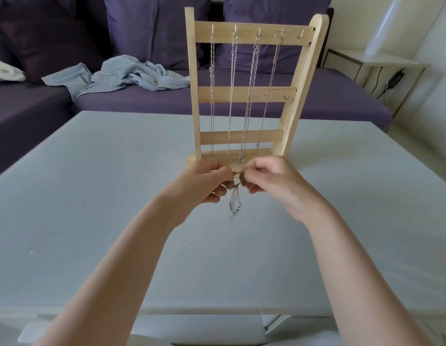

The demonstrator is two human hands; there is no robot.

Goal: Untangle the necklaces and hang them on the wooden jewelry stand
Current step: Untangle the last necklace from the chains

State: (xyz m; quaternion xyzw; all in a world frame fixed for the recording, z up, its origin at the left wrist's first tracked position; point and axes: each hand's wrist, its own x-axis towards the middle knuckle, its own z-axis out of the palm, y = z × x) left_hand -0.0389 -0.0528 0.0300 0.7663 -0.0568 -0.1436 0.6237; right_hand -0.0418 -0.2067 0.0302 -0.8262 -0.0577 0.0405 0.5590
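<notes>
The wooden jewelry stand (246, 94) stands upright at the middle of the white table (92, 196). Several silver necklaces (231, 96) hang from hooks on its top rail, reaching down to its base. Just in front of the base, my left hand (204, 182) and my right hand (266, 181) meet and pinch a tangled silver necklace (234, 204) between their fingertips. A short bunch of its chain dangles below the fingers, above the tabletop. The rightmost hook on the top rail is bare.
A purple sofa (241, 101) runs behind the table, with a crumpled light blue cloth (122, 76) on its seat. A white side table (376, 63) with a white vase (384, 26) stands at the far right.
</notes>
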